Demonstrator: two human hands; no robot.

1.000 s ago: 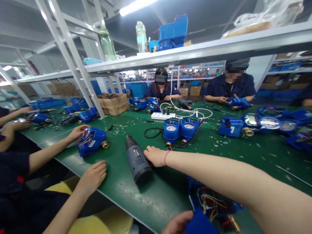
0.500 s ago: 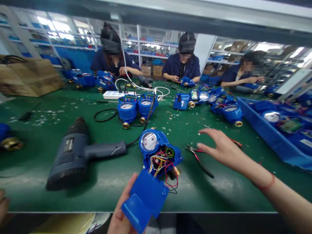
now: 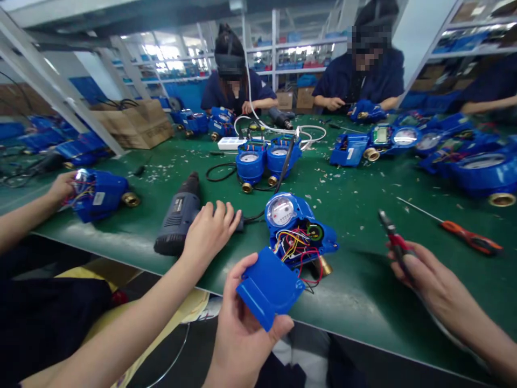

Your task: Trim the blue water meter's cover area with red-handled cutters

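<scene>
My left hand grips a blue plastic cover at the table's near edge. Coloured wires run from it into an open blue water meter with a round dial, lying just beyond. My right hand is closed around red-handled pliers, jaws pointing away from me, to the right of the meter. A neighbour's hand reaches in from the left and rests on the handle of a dark heat gun.
A red-handled screwdriver lies right of the pliers. Two joined blue meters, a white power strip and cables sit mid-table. Further meters crowd the right side. A cardboard box stands back left. Workers sit opposite; a neighbour holds a meter.
My right hand has picked up the pliers it was reaching for. The view swung left. A neighbour's hand has come onto the heat gun's handle.
</scene>
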